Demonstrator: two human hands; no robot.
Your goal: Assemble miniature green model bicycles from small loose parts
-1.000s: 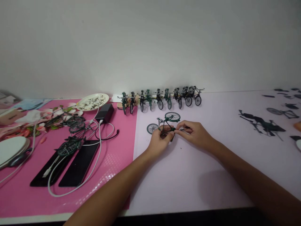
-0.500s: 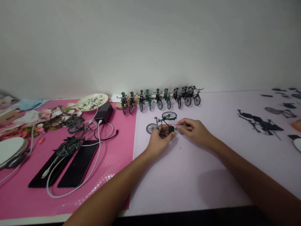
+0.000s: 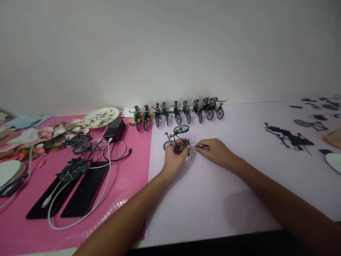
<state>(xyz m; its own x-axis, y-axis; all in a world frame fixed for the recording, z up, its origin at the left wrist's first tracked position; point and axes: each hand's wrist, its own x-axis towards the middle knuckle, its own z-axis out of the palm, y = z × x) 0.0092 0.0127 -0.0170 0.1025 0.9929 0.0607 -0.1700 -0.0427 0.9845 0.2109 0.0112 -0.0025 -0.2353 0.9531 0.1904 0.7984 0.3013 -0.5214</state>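
Note:
My left hand (image 3: 174,158) is closed around the frame of a green toy bicycle (image 3: 180,128), fingers behind it and thumb on the near side. The bicycle is tilted, one wheel raised at the back and the other low at the left, partly behind my fingers. Just right of it, my right hand (image 3: 214,151) is pinched, with a small greyish piece showing at the fingers, too small to name. The fingertips are a short gap from the bicycle. A tiny speck-like part (image 3: 201,167) lies on the pale sheet below the hands.
Several finished toy bicycles (image 3: 176,112) stand in a row along the wall. To the right lie dark bicycle parts (image 3: 290,137). On the pink mat are a plate of small pieces (image 3: 113,113), a black adapter (image 3: 115,130), white cable (image 3: 109,170), black slabs (image 3: 85,192) and another bicycle (image 3: 71,170).
The whole view has shifted slightly. The gap between my right fingertips and the bicycle has widened a little. My left hand keeps its hold on the bicycle.

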